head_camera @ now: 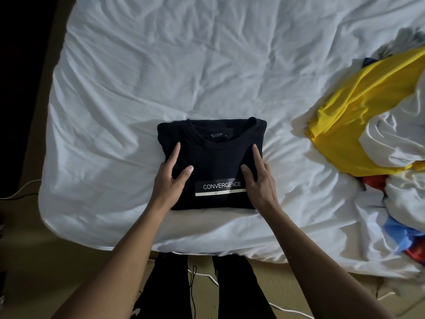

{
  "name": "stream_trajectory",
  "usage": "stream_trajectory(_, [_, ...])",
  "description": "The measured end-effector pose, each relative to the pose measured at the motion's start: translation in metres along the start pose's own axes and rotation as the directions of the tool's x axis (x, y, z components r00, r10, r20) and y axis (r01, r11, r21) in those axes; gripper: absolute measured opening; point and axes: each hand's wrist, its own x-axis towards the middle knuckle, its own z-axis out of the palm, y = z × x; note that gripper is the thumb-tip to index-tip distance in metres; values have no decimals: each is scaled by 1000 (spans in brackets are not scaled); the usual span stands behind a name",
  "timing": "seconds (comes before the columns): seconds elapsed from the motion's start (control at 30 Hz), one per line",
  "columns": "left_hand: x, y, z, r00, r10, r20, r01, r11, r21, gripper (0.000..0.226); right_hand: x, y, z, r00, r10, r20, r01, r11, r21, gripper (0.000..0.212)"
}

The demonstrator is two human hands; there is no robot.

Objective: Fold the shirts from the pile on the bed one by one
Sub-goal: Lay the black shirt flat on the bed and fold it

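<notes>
A black shirt [213,157] lies folded into a neat rectangle near the front edge of the bed, collar away from me, with the word CONVERGENCE printed on a pale band. My left hand [171,180] rests flat on its left side, fingers straight. My right hand [258,178] lies flat on its right side, fingers extended. At the right of the bed sits the pile of unfolded shirts [395,171], with a yellow shirt [345,125] spread on top, white ones beneath, and bits of red and blue showing.
The bed's white rumpled sheet [161,77] stretches wide behind and to the left of the black shirt. The bed's left edge drops to a tan floor [25,226]. White and black cables [207,276] run on the floor by my legs.
</notes>
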Motion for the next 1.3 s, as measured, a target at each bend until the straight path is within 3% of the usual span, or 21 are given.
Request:
stream_trajectory(0.1, [10, 5, -7, 991, -135, 25, 137, 961, -241, 70, 5, -1, -2, 1000, -7, -3, 7, 1000, 30, 61])
stream_trajectory(0.2, [6, 19, -9, 983, -184, -3, 173, 927, -332, 72, 1, -12, -7, 998, -22, -62, 23, 1000, 13, 58])
stream_trajectory(0.33, [-26, 52, -22, 990, -126, -57, 98, 930, -354, 72, -17, -45, -24, 993, -63, -100, 62, 998, -6, 58])
stream_trajectory(0.53, [-94, 107, -71, 988, -5, -156, -47, 942, -332, 70, -54, -124, -55, 967, -238, -88, 239, 971, 0, 58])
stream_trajectory(0.8, [-185, 144, -162, 925, 101, -366, -226, 921, -318, 65, -112, -241, -47, 906, -424, 5, 424, 906, -12, 57])
stream_trajectory(1.13, [-336, 61, -288, 753, 76, -654, -354, 884, -305, 64, -248, -331, 69, 758, -619, 206, 629, 777, 19, 61])
stream_trajectory(1.3, [-454, -15, -350, 656, 27, -754, -366, 885, -287, 61, -356, -357, 156, 635, -696, 336, 723, 688, 61, 59])
